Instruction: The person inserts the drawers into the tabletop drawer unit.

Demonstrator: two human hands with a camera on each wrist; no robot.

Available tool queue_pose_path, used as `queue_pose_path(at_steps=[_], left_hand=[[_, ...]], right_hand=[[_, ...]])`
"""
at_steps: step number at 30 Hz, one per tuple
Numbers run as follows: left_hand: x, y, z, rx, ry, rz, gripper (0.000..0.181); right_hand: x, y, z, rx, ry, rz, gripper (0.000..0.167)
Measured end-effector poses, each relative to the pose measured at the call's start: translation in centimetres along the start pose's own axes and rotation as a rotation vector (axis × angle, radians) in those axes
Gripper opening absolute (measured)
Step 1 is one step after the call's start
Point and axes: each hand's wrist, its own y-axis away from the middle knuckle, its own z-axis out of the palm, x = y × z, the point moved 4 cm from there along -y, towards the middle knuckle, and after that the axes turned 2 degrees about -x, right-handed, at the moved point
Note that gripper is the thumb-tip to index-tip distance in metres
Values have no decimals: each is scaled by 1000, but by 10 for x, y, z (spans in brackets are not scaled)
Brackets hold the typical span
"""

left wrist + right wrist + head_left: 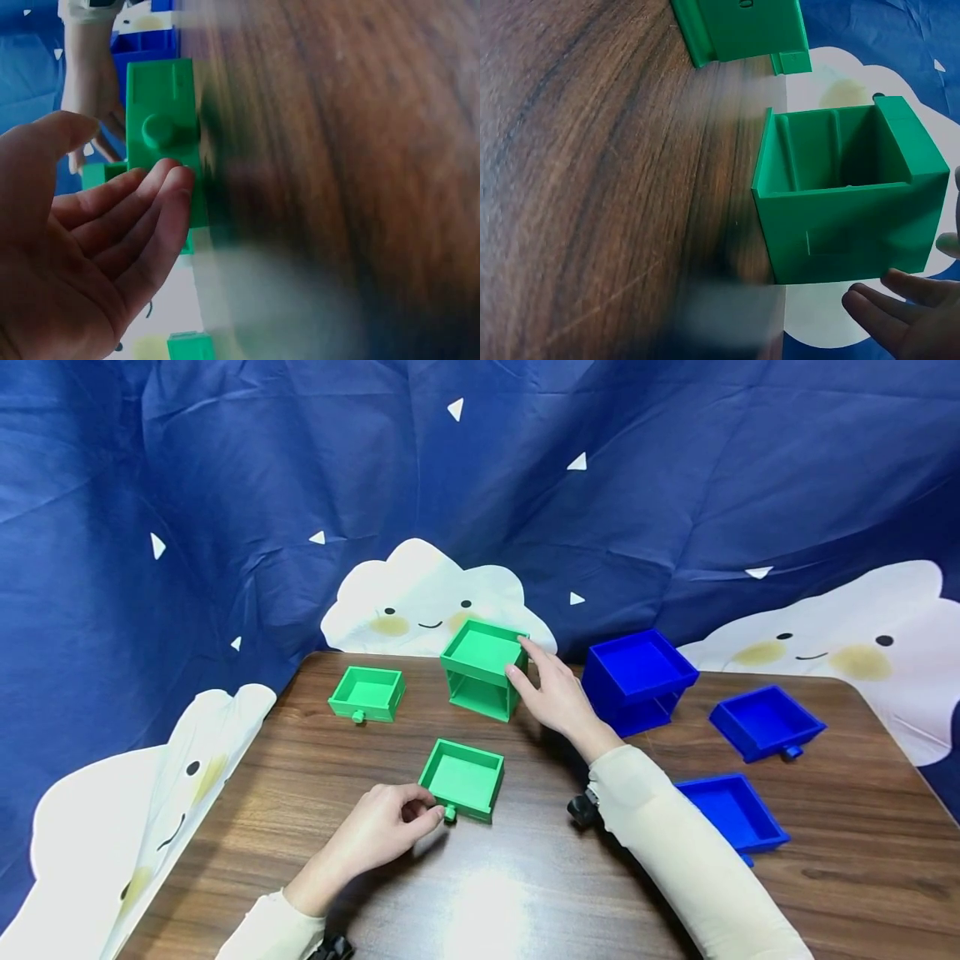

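Note:
A green drawer with a round knob on its front lies on the table in front of a green cabinet. My left hand is at the drawer's front left corner, beside the knob. Its thumb and fingers are apart in the left wrist view, pinching nothing. My right hand is by the cabinet's right side, thumb near the front top corner and fingers towards the back. Below its shallow top tray, the cabinet has an open front with a hollow inside.
A second green drawer lies left of the cabinet. A blue cabinet stands to the right, with one blue drawer beside it and another partly behind my right sleeve. A blue curtain hangs behind the wooden table.

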Motion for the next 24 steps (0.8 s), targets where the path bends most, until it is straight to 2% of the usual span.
queue_pose_path(at_steps=[7, 11, 13, 18, 24], left_hand=[[2, -2, 6, -7, -27, 34, 21], [1, -3, 10, -33, -11, 11, 24], [0, -4, 13, -54, 28, -19, 26], [-3, -6, 19, -117, 191, -99, 30], [-6, -9, 24, -151, 296, -133, 32]], right_hand=[[-1, -2, 4, 7, 6, 0, 68], [-2, -2, 4, -1, 0, 12, 68], [-1, -2, 5, -1, -5, 14, 68], [0, -3, 6, 4, -7, 14, 68], [0, -3, 7, 1, -17, 15, 68]])
